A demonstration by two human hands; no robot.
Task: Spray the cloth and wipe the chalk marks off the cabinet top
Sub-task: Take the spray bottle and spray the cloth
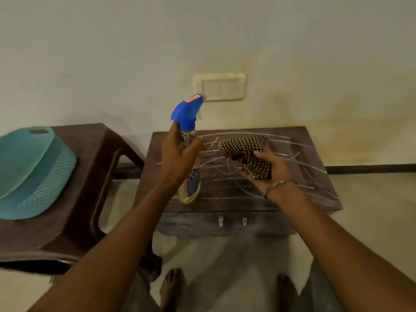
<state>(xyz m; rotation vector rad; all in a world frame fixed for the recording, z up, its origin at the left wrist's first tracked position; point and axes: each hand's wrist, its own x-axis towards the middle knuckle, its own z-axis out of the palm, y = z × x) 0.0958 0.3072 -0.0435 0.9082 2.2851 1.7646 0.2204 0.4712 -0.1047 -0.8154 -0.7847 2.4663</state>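
1. Left hand (177, 157), centre of frame, fingers wrapped round the neck of a spray bottle (190, 176); blue trigger head up, nozzle aimed right.
2. Right hand (265, 171), right of centre, palm up, grips a bunched checked cloth (245, 152) just right of the nozzle, held above the cabinet top (304, 176).
3. Chalk marks (227, 174), white scribbles, cover the dark cabinet top at mid-frame.
4. Left of frame: brown stool (90, 176) carrying a teal basket (31, 172).
5. Upper centre: switch plate (220, 87) on the wall.
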